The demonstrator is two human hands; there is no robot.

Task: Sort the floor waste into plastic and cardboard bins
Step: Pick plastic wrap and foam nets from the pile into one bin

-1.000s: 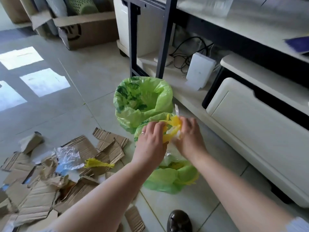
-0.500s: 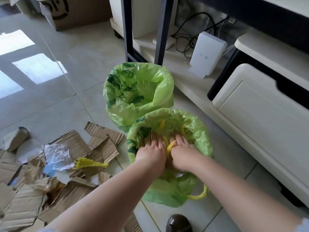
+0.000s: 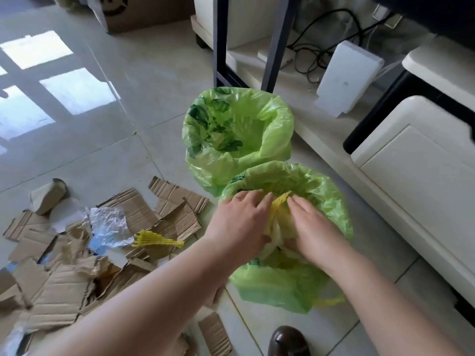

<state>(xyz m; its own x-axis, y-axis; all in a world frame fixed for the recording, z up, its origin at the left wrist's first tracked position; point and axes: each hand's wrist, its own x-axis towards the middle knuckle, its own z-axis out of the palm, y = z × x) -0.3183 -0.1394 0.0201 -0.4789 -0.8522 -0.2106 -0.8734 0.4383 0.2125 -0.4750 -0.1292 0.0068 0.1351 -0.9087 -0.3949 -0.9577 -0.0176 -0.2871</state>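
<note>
- Yellow plastic netting (image 3: 279,205) sits in the mouth of the near bin (image 3: 331,199), squeezed between the two hands; a ridge of it rises between the fingertips, running from the wrists towards the bin's far rim.
- The left hand (image 3: 241,222) lies palm down on the left side of the netting, fingers nearly straight and close together, pressing on it; a ring shows on one finger.
- The right hand (image 3: 308,229) lies on the right side of the netting, fingers straight and pointing away from the person, pressing it down into the near bin. Pale crumpled plastic shows between the heels of the hands.
- The far bin (image 3: 277,129), also lined in green, stands touching the near bin on its far side.
- Left of the near bin, torn cardboard pieces (image 3: 144,214) lie flat across the floor (image 3: 102,140).
- On the cardboard a second strip of yellow netting (image 3: 156,240) lies with its long axis pointing towards the near bin, beside a crumpled clear wrapper (image 3: 108,227).
- A dark shoe (image 3: 288,341) stands on the near side of the near bin.
</note>
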